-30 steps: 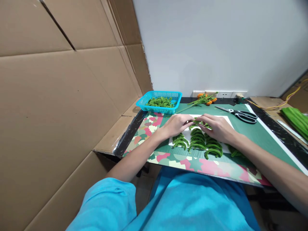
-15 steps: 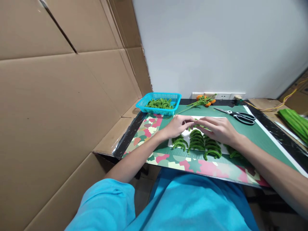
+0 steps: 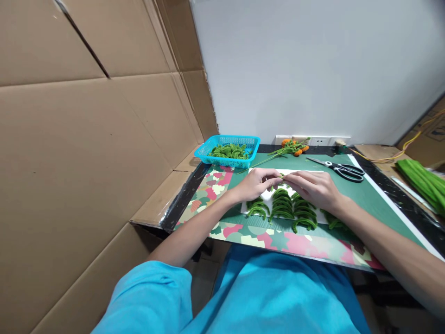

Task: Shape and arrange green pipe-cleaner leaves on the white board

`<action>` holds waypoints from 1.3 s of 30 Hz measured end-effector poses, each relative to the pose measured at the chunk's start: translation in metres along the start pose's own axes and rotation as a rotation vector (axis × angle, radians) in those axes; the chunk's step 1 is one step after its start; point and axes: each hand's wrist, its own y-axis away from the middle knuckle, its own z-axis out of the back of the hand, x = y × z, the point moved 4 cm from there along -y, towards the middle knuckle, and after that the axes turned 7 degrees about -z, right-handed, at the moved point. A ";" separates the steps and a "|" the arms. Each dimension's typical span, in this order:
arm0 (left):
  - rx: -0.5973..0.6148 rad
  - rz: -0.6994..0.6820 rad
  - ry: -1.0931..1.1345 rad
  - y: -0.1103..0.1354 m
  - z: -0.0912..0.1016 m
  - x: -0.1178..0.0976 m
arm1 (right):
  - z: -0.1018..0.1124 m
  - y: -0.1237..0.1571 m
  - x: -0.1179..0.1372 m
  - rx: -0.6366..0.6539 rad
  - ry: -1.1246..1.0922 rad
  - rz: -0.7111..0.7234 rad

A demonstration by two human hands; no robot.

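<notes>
Over a white sheet (image 3: 267, 195), my left hand (image 3: 256, 183) and my right hand (image 3: 315, 187) meet fingertip to fingertip. Both are closed in a pinch on a small green pipe cleaner (image 3: 282, 176), mostly hidden by the fingers. Just below them lie curved green pipe cleaner pieces (image 3: 282, 204), stacked in rows like nested arches. Another row (image 3: 257, 207) is at the left, and one more (image 3: 305, 217) sits partly under my right hand. Further pieces (image 3: 334, 220) show beside my right wrist.
A blue basket (image 3: 225, 163) holding green pieces stands at the back left. Orange flowers with green stems (image 3: 288, 149) and black-handled scissors (image 3: 347, 172) lie behind my hands. Long green pipe cleaners (image 3: 422, 185) lie at the right. Cardboard (image 3: 86, 153) walls the left side.
My fingertips have drawn in closer around the green pipe cleaner, and my right fingers are more bent together. The whole view has shifted slightly; the laid-out pieces look unchanged.
</notes>
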 end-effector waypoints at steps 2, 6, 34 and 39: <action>0.010 -0.005 -0.001 -0.001 0.000 -0.003 | 0.001 -0.001 -0.001 -0.005 0.002 -0.012; 0.021 0.021 0.004 -0.002 0.001 -0.007 | 0.001 -0.003 -0.001 -0.024 0.000 -0.023; -0.310 -0.079 -0.181 0.003 0.007 -0.005 | -0.010 0.005 0.001 0.004 -0.106 -0.167; -0.379 -0.149 -0.207 0.003 0.011 -0.008 | -0.011 0.002 0.004 0.029 -0.261 -0.248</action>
